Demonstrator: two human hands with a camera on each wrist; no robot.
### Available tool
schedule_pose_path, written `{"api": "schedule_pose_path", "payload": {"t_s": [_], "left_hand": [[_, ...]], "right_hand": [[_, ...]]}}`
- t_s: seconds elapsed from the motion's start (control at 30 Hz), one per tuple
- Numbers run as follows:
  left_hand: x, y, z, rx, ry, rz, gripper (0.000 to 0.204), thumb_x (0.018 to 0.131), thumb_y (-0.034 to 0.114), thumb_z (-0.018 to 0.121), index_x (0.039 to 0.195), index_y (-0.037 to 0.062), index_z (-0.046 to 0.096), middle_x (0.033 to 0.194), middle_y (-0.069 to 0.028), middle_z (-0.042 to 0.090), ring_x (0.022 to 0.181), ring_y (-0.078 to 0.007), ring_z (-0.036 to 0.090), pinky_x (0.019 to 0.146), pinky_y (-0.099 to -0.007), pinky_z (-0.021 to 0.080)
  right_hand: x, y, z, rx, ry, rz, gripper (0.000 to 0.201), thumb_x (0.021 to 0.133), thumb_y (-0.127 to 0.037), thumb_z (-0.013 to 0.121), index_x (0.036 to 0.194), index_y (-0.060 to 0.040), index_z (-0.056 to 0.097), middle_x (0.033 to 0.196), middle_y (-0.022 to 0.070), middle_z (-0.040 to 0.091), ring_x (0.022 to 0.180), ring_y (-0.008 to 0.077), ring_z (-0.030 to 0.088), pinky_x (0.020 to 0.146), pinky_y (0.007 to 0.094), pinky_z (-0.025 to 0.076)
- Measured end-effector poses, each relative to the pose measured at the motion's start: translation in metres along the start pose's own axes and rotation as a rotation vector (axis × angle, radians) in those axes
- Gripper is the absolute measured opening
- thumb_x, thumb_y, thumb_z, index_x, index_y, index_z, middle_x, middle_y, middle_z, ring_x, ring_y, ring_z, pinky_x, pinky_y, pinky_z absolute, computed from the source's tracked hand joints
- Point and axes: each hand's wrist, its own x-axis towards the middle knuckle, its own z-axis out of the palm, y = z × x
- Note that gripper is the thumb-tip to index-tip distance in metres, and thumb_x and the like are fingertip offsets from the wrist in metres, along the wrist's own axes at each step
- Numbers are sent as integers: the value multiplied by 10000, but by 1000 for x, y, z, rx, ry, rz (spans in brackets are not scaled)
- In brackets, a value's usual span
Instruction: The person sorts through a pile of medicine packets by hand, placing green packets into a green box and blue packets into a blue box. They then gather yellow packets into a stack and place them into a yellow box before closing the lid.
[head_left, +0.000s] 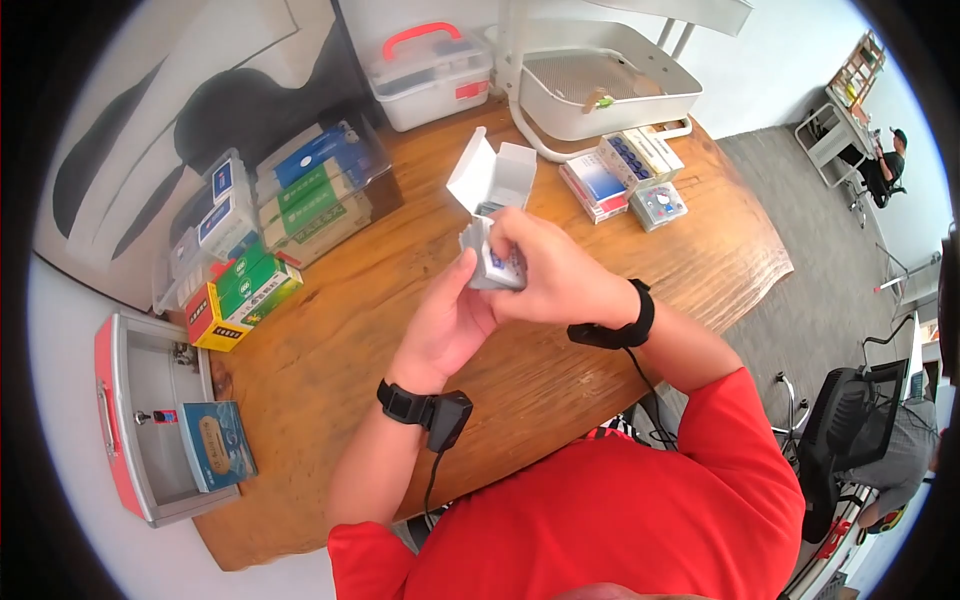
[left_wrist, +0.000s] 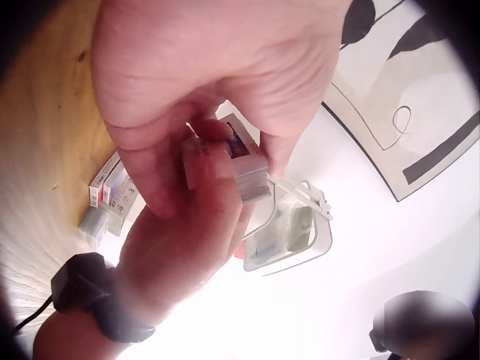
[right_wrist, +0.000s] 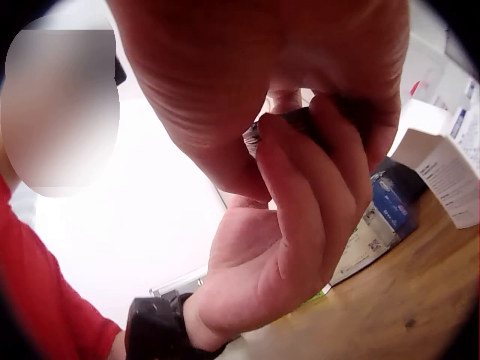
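Note:
A small stack of white and grey packets (head_left: 497, 268) with blue print is held between both hands above the wooden table. The left hand (head_left: 446, 318) grips it from the left and below, thumb along its side. The right hand (head_left: 555, 270) curls its fingers round the top and right side. In the left wrist view the layered edges of the stack (left_wrist: 253, 182) show between the hands; in the right wrist view fingers hide most of it. Just beyond the hands stands a white carton (head_left: 513, 175) with its flap up.
Small boxes (head_left: 597, 187) stand at the right, before a white rack (head_left: 610, 95). A clear case with a red handle (head_left: 432, 80) is at the back. Medicine boxes (head_left: 245, 290) and clear bins line the left, above an open metal case (head_left: 150, 420). The table (head_left: 340, 345) lies beneath.

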Motion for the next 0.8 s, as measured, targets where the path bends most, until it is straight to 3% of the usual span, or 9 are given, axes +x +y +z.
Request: {"api": "schedule_pose_path", "payload": {"t_s": [0.1, 0.13, 0.27, 0.33, 0.47, 0.57, 0.63, 0.73, 0.8], "left_hand": [[14, 0, 15, 21, -76, -16, 530, 1154, 498, 496, 1504, 101, 527, 1453, -89, 644, 1308, -225, 649, 1108, -438, 541], [18, -1, 16, 14, -80, -23, 544, 1155, 510, 483, 1509, 99, 524, 1445, -99, 651, 1287, -233, 664, 1090, -440, 557], [23, -13, 5, -16, -82, -68, 555, 1151, 520, 488, 1508, 97, 524, 1435, -100, 658, 1290, -237, 664, 1091, -438, 556], [21, -18, 4, 3, -30, -68, 568, 1141, 531, 509, 1506, 96, 524, 1436, -88, 658, 1300, -233, 659, 1092, -434, 556], [23, -31, -6, -101, -14, -61, 565, 1118, 518, 575, 1500, 103, 532, 1434, -70, 658, 1309, -221, 652, 1108, -426, 551], [24, -37, -6, -115, 67, -67, 566, 1083, 506, 649, 1482, 118, 550, 1430, -53, 657, 1317, -204, 643, 1129, -417, 543], [25, -41, -14, -142, 15, -82, 564, 1058, 498, 689, 1467, 133, 559, 1429, -44, 654, 1322, -197, 637, 1142, -411, 540], [25, -44, -16, -152, 28, -96, 564, 1050, 505, 696, 1458, 141, 559, 1430, -38, 652, 1324, -196, 636, 1141, -409, 540], [23, -42, -10, -177, 37, -102, 484, 1055, 478, 707, 1396, 154, 593, 1363, -11, 676, 1266, -172, 661, 1097, -379, 559]], "right_hand": [[-3, 1, -23, 245, -28, 241, 449, 779, -133, 842, 1012, -67, 465, 894, 151, 601, 809, 291, 620, 708, 417, 508], [-6, 5, -25, 264, -25, 249, 447, 795, -142, 835, 1019, -69, 455, 869, 130, 600, 786, 247, 600, 698, 395, 499], [-15, 8, -32, 258, -48, 237, 459, 784, -145, 844, 1018, -68, 458, 871, 129, 602, 787, 265, 611, 699, 396, 502], [-19, 9, -31, 291, -96, 227, 483, 799, -116, 867, 1036, -85, 447, 965, 63, 574, 840, 143, 533, 706, 320, 484], [-21, 15, -25, 262, -129, 256, 478, 797, -114, 862, 1031, -90, 446, 1000, 74, 577, 851, 152, 537, 729, 327, 486], [-22, 16, -23, 239, -154, 241, 476, 778, -100, 857, 1027, -83, 452, 1046, 105, 597, 895, 215, 582, 779, 359, 504], [-23, 14, -23, 6, -176, 151, 476, 755, -87, 853, 1028, -77, 463, 1166, 166, 648, 1016, 327, 630, 865, 415, 529], [-24, 21, -15, 4, -132, 71, 476, 745, -91, 859, 1023, -74, 473, 1311, 222, 648, 1123, 423, 628, 940, 454, 532], [-23, 22, -13, 16, -137, 61, 474, 750, -97, 863, 1021, -76, 475, 1358, 231, 633, 1156, 427, 625, 967, 456, 526]]}}
